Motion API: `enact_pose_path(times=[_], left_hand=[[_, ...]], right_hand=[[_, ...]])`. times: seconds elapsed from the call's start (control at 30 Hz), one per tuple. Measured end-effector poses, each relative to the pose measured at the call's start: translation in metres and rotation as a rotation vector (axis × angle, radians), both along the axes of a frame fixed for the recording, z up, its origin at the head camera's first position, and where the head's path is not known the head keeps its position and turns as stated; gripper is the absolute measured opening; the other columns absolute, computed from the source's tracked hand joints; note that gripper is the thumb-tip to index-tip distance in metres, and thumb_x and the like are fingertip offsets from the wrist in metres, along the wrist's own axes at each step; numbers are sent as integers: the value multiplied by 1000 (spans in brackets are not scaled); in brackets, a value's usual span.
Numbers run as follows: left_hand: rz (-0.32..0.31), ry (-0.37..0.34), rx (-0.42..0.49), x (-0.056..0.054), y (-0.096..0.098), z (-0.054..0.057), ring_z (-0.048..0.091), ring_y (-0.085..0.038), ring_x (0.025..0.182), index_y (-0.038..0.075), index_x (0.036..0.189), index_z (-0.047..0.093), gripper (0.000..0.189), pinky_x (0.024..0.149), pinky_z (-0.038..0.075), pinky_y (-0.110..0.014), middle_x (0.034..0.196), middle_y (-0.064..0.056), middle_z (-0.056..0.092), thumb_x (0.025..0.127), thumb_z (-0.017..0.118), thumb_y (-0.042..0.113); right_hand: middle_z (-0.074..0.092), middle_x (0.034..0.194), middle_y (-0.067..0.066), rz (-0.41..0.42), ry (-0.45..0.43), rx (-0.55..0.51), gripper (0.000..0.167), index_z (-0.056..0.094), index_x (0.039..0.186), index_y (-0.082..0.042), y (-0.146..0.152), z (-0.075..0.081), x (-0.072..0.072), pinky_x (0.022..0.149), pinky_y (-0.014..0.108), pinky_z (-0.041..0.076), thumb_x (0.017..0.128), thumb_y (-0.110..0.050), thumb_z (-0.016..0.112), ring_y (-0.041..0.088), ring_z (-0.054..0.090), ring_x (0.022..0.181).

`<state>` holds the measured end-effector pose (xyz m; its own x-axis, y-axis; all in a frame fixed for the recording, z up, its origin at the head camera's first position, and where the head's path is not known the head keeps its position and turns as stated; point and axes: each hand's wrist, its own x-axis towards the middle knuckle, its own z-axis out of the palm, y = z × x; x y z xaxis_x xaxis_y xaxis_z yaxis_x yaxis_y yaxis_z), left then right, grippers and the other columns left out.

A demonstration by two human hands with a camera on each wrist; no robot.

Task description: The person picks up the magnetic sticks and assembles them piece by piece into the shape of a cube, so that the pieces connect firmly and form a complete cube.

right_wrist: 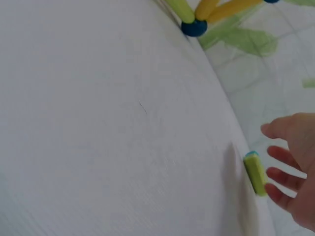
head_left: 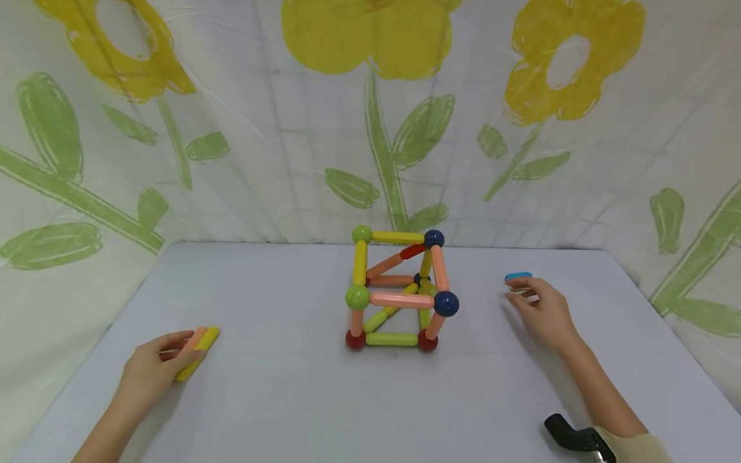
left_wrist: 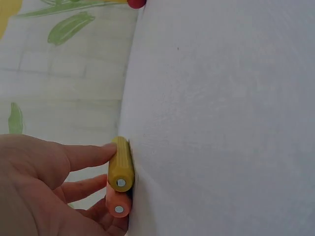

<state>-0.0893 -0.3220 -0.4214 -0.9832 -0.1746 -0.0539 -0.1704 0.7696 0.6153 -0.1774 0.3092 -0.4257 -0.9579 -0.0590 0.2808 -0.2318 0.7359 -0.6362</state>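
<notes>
At the left of the table, my left hand [head_left: 145, 370] holds a yellow magnetic rod [left_wrist: 123, 167] and an orange magnetic rod [left_wrist: 118, 201] side by side. Its thumb lies on the yellow one, with other fingers at the orange one. On the right, my right hand [head_left: 544, 314] reaches over a blue rod [head_left: 518, 276] and a green rod [right_wrist: 254, 174] lying together. The fingers of that hand are spread and stand apart from the green rod in the right wrist view; most of the blue rod is hidden there.
In the middle of the table [head_left: 278, 399] stands a box-like frame of magnetic rods [head_left: 402, 300] and coloured balls [head_left: 446, 303]. A curtain [head_left: 260, 161] painted with flowers hangs behind. A black curved object [head_left: 570, 436] sits by the right sleeve.
</notes>
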Motion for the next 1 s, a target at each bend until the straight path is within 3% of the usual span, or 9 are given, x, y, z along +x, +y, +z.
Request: enact_pose_path(times=[0.13,0.2,0.3,0.5,0.67,0.73,0.87,1.0], left_hand=[[-30,-24,94,-4,3,0,59,7,89,-11,143,57,62,69,51,-16,130,-30,67,98,78,25],[-39,-38,140,-6,4,1,54,13,86,-10,144,56,64,70,52,-16,131,-29,67,96,80,25],[-47,-48,179,-8,7,0,54,13,88,-8,145,56,66,72,52,-16,134,-26,66,95,82,26],[-68,-31,208,-12,11,-1,54,10,93,-4,144,60,63,75,51,-16,134,-17,68,95,82,28],[-67,36,223,-11,16,-3,57,10,91,-2,138,66,53,74,51,-16,115,11,71,97,79,29],[-70,83,203,-10,21,-3,59,8,87,-1,135,69,49,72,51,-16,111,11,73,97,79,29],[-96,191,169,-6,38,0,62,5,81,0,128,73,38,68,50,-16,108,-3,76,96,80,20],[-168,293,185,-2,63,5,61,4,83,3,121,77,29,69,51,-16,108,-9,76,94,80,9]], right_hand=[[64,125,33,-32,43,70,25,71,122,5,14,-1,-9,85,48,52,100,-7,72,48,59,109],[60,127,38,-35,36,92,27,69,121,8,20,-2,-13,88,61,49,99,-6,73,54,56,111],[57,128,41,-20,17,117,28,68,122,10,26,-4,-19,95,69,44,99,-6,73,58,54,115],[64,117,33,29,24,178,23,69,117,9,33,-11,-29,87,57,51,98,-4,74,48,62,103],[68,103,25,33,21,216,22,69,115,8,35,-15,-31,78,44,51,98,-4,74,40,64,93],[67,101,24,25,15,212,21,69,115,7,33,-15,-28,76,41,49,98,-4,74,38,62,90],[66,98,19,17,30,193,21,70,115,5,26,-12,-17,71,35,47,96,-5,76,32,60,87],[67,99,15,35,25,175,22,72,115,2,12,-6,-4,71,33,49,95,-5,78,31,62,88]])
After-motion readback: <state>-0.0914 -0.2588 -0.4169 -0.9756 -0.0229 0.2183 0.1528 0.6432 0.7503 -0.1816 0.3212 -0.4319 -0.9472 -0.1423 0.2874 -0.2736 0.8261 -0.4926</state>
